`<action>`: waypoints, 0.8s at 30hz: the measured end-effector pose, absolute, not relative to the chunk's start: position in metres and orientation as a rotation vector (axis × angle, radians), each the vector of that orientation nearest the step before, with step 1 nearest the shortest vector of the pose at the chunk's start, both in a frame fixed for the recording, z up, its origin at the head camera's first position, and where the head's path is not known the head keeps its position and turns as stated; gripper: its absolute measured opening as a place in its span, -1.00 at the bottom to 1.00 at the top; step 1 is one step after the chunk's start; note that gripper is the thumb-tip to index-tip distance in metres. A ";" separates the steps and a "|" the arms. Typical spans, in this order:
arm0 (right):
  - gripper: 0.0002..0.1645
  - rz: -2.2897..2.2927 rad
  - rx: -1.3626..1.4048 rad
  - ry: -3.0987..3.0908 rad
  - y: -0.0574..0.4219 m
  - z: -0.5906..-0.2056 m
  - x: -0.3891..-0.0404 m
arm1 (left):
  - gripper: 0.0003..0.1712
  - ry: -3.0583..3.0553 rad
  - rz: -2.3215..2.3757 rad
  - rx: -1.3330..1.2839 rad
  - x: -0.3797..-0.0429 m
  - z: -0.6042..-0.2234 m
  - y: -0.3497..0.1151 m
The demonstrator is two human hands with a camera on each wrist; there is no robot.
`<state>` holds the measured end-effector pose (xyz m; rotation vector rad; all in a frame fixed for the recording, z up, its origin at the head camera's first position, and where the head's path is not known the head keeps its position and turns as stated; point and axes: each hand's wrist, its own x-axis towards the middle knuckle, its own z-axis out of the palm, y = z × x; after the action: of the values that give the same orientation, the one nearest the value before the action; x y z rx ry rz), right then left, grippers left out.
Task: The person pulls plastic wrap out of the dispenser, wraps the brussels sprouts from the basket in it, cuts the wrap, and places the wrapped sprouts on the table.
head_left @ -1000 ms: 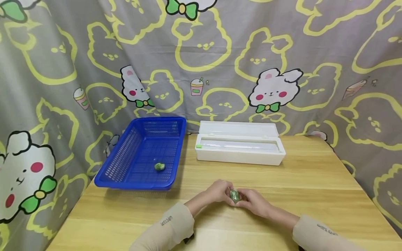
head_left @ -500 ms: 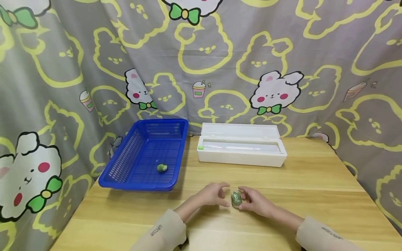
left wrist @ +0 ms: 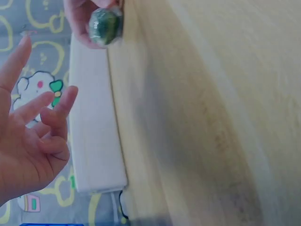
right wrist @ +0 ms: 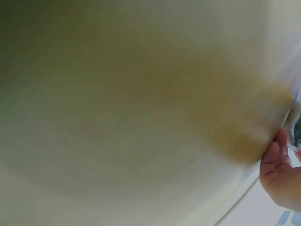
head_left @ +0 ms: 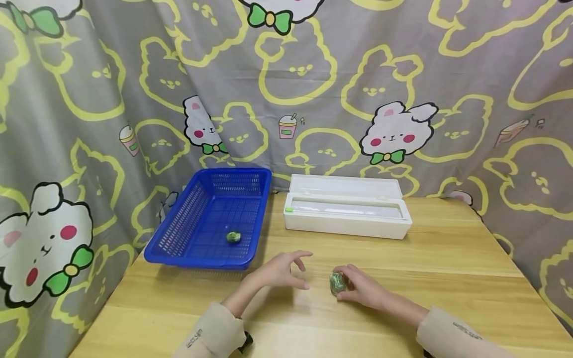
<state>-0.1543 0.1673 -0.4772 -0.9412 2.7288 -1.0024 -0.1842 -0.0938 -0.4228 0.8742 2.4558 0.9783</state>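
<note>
My right hand (head_left: 364,288) holds a small round green item wrapped in clear film (head_left: 337,283), thumb on the near side and fingers on the far side. In the left wrist view, the shiny wrapped green item (left wrist: 104,27) shows at the top, with the fingers behind it. My left hand (head_left: 283,271) is apart from it on the left, over the table, with thumb and index finger spread and nothing between them. The left wrist view shows this left hand (left wrist: 35,136) with its other fingers partly bent. At the right wrist view's edge, only part of the wrapped item is visible.
A blue perforated basket (head_left: 201,261) stands at the back left, with another small green item (head_left: 233,237) inside. Behind the hands is a long white cling film box (head_left: 346,226), lid raised, with a green slider (head_left: 289,210) at its left end. A patterned curtain (head_left: 313,74) hangs behind the wooden table (head_left: 465,258).
Both hands were on the wrapped item a second ago. My left hand has let go and moved left with its fingers spreading, while my right hand keeps hold of the item.
</note>
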 end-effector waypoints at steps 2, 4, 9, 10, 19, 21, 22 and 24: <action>-0.34 -0.937 -0.958 2.759 0.167 -0.476 -0.157 | -0.16 2.446 1.025 0.886 -0.184 -0.420 -0.096; -0.37 -0.882 -0.976 2.783 0.168 -0.474 -0.159 | -0.17 2.442 1.061 0.893 -0.184 -0.419 -0.099; -0.41 -0.839 -0.980 2.812 0.184 -0.472 -0.165 | -0.17 2.447 1.122 0.873 -0.184 -0.419 -0.104; -0.43 -0.845 -0.966 2.812 0.190 -0.471 -0.167 | -0.17 2.445 1.131 0.863 -0.184 -0.420 -0.104; -0.41 -0.663 -0.707 2.951 0.275 -0.464 -0.179 | -0.19 2.450 1.156 0.795 -0.181 -0.427 -0.111; -0.38 -0.565 -0.632 2.986 0.293 -0.462 -0.181 | -0.19 2.452 1.163 0.796 -0.181 -0.428 -0.112; -0.37 -0.528 -0.596 2.993 0.301 -0.460 -0.183 | -0.19 2.453 1.164 0.796 -0.180 -0.429 -0.112; -0.36 -0.477 -0.570 2.997 0.316 -0.457 -0.188 | -0.19 2.455 1.160 0.798 -0.181 -0.431 -0.113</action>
<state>-0.1875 0.3156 -0.4573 -0.5696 2.9973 -0.4766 -0.1806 -0.1130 -0.4314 0.7977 2.4552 1.1605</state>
